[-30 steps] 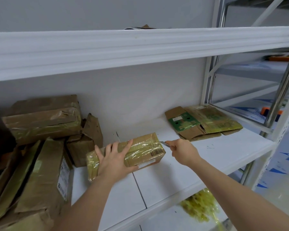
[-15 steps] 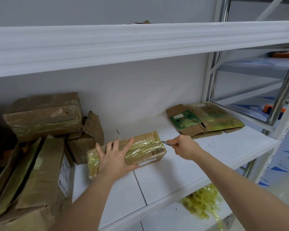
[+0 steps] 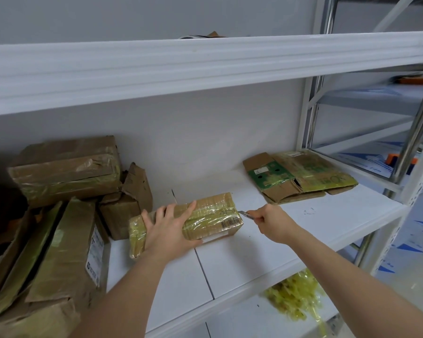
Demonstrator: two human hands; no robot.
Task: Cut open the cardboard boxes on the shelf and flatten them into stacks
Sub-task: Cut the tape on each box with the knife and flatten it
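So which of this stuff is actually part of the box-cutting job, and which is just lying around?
Part of the job:
- taped box, pressed down by the left hand
- small knife, gripped in the right hand
- uncut boxes piled at left
- flattened boxes stacked at right

Lying about:
- yellow tape scraps on the lower shelf
- orange item on the next rack

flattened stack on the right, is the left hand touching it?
No, the left hand lies flat on the taped box mid-shelf, while the flattened stack sits apart at the right end, untouched.
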